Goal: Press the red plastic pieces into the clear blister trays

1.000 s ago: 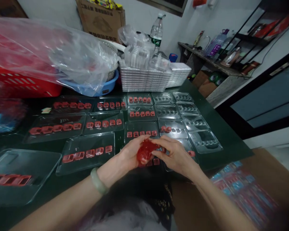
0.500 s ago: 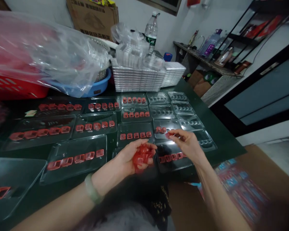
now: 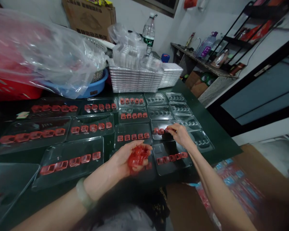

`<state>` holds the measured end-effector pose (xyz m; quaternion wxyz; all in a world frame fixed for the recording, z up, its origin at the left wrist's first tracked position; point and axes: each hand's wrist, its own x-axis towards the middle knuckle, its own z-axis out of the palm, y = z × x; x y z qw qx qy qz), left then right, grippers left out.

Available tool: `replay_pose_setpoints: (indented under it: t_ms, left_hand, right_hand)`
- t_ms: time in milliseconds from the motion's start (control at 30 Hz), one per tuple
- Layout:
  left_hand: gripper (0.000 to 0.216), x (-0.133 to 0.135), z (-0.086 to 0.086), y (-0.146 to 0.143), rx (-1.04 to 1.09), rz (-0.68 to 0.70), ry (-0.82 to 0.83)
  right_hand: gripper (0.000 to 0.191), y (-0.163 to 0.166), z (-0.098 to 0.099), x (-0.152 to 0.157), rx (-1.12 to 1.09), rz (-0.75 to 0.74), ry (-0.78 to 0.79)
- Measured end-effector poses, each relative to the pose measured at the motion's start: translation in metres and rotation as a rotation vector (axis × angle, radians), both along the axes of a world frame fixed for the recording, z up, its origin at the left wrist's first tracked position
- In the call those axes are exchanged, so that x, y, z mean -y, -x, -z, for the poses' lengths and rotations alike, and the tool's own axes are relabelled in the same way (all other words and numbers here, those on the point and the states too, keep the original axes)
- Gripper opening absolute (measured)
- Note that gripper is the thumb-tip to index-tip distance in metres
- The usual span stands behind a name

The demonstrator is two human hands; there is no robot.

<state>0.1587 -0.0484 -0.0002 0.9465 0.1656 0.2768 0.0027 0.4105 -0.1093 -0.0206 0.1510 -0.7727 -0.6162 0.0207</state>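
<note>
Cupped palm up, my left hand holds a heap of small red translucent plastic pieces above the near trays. My right hand pinches one red piece at a clear plastic tray, beside two red pieces sitting in its row of slots. Nearer to me lies a tray with a filled row of red pieces. Left of it, another tray is partly hidden by my left hand. Farther left, several clear trays carry rows of red pieces.
Clear trays without red pieces lie at the right of the dark green table. Stacked clear trays and a water bottle stand at the back. A blue basin and red basket are back left. An open carton is below.
My right hand has brought the pinched red piece down to the tray, next to the two there. My left hand still cups its heap. The whole view has shifted slightly.
</note>
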Motion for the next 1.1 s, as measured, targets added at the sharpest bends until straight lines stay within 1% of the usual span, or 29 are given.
replay_pose_setpoints:
  t_ms: [133, 300, 367, 433, 500, 567, 633, 733, 833, 933, 1000, 1100]
  left_hand:
    - [0.028, -0.001, 0.000, -0.001, 0.014, 0.003, -0.007]
    - [0.045, -0.001, -0.006, -0.001, 0.027, 0.008, -0.046]
    - [0.051, -0.001, -0.008, 0.001, 0.023, 0.016, -0.056]
    - [0.056, -0.002, -0.008, 0.002, 0.018, 0.023, -0.064]
    - [0.060, -0.001, -0.007, 0.002, 0.025, 0.032, -0.081]
    - [0.062, 0.001, -0.005, 0.000, 0.046, 0.031, -0.112]
    - [0.060, 0.005, -0.004, -0.003, 0.064, 0.008, -0.152]
    - [0.057, 0.012, -0.002, -0.010, 0.054, -0.019, -0.221]
    - [0.058, 0.017, -0.002, -0.014, 0.045, 0.001, -0.272]
    - [0.056, 0.018, -0.001, -0.015, 0.046, 0.002, -0.284]
    - [0.051, 0.017, -0.001, -0.014, 0.031, -0.027, -0.277]
    - [0.036, 0.016, 0.000, -0.013, -0.061, -0.099, -0.313]
  right_hand:
    - [0.020, 0.005, -0.001, -0.001, 0.060, -0.040, 0.072]
    - [0.021, 0.018, 0.000, 0.003, 0.159, -0.007, 0.097]
    - [0.022, 0.025, -0.005, 0.006, 0.189, 0.029, 0.086]
    - [0.029, 0.035, -0.014, 0.011, 0.185, 0.082, 0.026]
    - [0.034, 0.050, -0.026, 0.017, 0.098, 0.068, -0.073]
    - [0.027, 0.071, -0.038, 0.022, -0.061, -0.054, -0.140]
    - [0.020, 0.093, -0.047, 0.024, -0.181, -0.152, -0.138]
    - [0.024, 0.113, -0.053, 0.022, -0.230, -0.144, -0.064]
    - [0.025, 0.114, -0.051, 0.017, -0.303, -0.145, 0.018]
    - [0.023, 0.105, -0.045, 0.015, -0.527, -0.191, 0.073]
    - [0.020, 0.099, -0.042, 0.016, -0.698, -0.203, 0.076]
    - [0.017, 0.093, -0.040, 0.018, -0.868, -0.154, 0.030]
